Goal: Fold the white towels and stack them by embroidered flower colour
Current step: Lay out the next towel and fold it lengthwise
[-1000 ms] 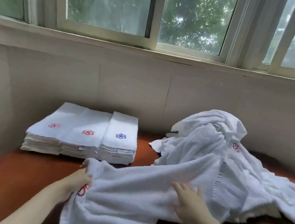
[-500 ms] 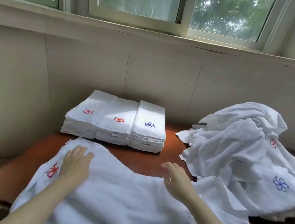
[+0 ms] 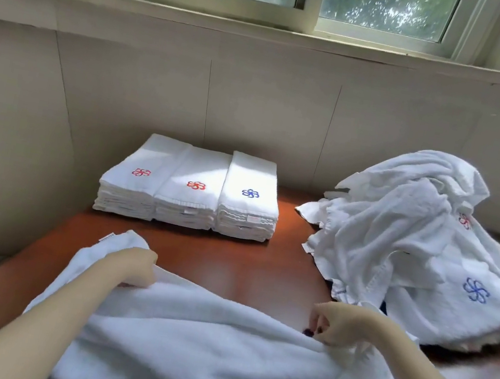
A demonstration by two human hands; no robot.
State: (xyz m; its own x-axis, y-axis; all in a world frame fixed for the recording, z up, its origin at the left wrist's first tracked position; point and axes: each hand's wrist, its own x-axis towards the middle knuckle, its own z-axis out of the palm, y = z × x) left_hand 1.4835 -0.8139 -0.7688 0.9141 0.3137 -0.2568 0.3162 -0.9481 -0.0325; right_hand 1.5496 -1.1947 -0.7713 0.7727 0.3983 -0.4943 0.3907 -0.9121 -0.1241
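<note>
The left hand (image 3: 136,269) and right hand (image 3: 336,326) are pinching the towel (image 3: 197,347), fingers (image 3: 317,318) curled on its edge. Pulling the cloth between the fingers flat is, I think, helping the fold.

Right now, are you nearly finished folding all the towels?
Not yet. Done: three folded stacks sit at the back, two with red flowers on top, one blue. In hand: the left hand and right hand grip one unfolded towel on the table. Left: a heaped pile of loose towels on the right.
</note>
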